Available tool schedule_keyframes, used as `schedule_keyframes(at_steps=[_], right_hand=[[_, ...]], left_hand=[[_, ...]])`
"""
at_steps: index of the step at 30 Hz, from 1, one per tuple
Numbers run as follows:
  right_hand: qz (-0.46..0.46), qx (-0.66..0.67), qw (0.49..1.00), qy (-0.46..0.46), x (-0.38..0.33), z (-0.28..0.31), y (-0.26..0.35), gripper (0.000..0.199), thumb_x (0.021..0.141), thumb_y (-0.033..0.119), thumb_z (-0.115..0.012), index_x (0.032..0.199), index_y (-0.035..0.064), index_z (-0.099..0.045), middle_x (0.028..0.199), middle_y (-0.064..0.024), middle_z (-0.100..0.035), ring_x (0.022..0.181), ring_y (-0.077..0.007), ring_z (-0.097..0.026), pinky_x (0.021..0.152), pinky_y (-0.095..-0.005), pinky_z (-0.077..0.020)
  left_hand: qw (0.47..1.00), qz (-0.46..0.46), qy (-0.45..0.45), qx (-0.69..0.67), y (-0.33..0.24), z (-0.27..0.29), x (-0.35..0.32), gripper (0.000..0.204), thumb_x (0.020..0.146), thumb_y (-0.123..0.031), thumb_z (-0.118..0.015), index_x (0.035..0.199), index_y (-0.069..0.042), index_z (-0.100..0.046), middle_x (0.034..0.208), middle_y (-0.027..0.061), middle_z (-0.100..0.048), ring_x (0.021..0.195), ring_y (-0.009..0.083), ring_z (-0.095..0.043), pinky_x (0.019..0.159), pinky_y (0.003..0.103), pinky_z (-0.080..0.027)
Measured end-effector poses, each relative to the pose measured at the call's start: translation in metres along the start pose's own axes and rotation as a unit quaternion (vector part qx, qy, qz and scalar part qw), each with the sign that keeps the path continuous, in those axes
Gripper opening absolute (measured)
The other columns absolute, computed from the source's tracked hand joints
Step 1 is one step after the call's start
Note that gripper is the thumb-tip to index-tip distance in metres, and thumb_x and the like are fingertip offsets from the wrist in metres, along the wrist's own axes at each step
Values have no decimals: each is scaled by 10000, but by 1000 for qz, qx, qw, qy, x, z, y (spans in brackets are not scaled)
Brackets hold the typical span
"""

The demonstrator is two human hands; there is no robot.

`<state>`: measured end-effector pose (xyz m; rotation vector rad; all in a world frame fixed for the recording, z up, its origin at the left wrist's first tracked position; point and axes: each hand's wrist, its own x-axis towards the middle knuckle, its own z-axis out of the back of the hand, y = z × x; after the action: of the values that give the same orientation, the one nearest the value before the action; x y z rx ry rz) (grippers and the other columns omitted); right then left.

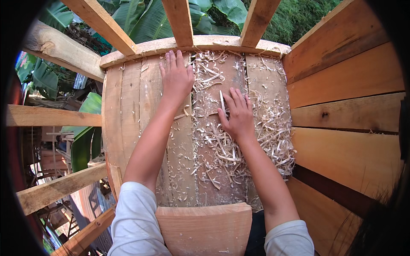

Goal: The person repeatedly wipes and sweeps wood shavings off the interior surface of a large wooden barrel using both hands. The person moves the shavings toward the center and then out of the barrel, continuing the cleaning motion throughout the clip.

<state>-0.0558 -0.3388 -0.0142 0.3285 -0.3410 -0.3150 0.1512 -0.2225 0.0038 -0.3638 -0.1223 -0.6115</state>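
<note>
My left hand lies flat, fingers spread, on the bare planks of a wooden platform near its far edge. My right hand rests palm down on a pile of pale wood shavings in the middle of the platform. Under its fingers, or beside them, lies a thin pale sliver of wood; I cannot tell whether the hand grips it. Both forearms come in from the lower edge in light sleeves.
A short plank lies across the near edge between my arms. A wall of horizontal boards rises on the right. Timber rails frame the left and far sides, with banana leaves and a drop to the ground beyond.
</note>
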Motion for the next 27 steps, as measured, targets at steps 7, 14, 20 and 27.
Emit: schedule_keyframes(at_steps=[7,14,20,27], right_hand=[[2,0,1000,1,0,0,1,509,931,388,-583,1348,97,-551,1454,-161,-503,1390,-305,-434,1177,-495,-274],[-1,1,1000,6,1,2,3,504,933,388,-579,1343,96,-553,1456,-161,-502,1392,-305,-433,1178,-492,-274],[4,2,1000,4,2,2,4,506,930,384,-579,1343,93,-550,1450,-161,-506,1390,-307,-433,1175,-495,-275],[0,2,1000,2,2,2,0,501,934,378,-575,1343,91,-545,1447,-163,-507,1388,-310,-434,1175,-496,-275]], left_hand=[[986,-32,95,-137,-22,4,-15,563,981,-217,-457,1464,58,-369,1534,306,-336,1417,422,-366,1183,498,-280],[989,-139,-34,-41,2,5,-9,515,918,-110,-476,1428,-32,-474,1518,225,-420,1413,357,-407,1178,565,-243],[983,-168,-6,74,8,-6,-9,454,943,-226,-512,1362,-53,-551,1503,169,-457,1488,320,-280,1182,656,-91],[985,-134,-4,104,-2,9,-15,402,914,-281,-567,1250,-66,-614,1498,135,-464,1502,324,-238,1185,655,-72]])
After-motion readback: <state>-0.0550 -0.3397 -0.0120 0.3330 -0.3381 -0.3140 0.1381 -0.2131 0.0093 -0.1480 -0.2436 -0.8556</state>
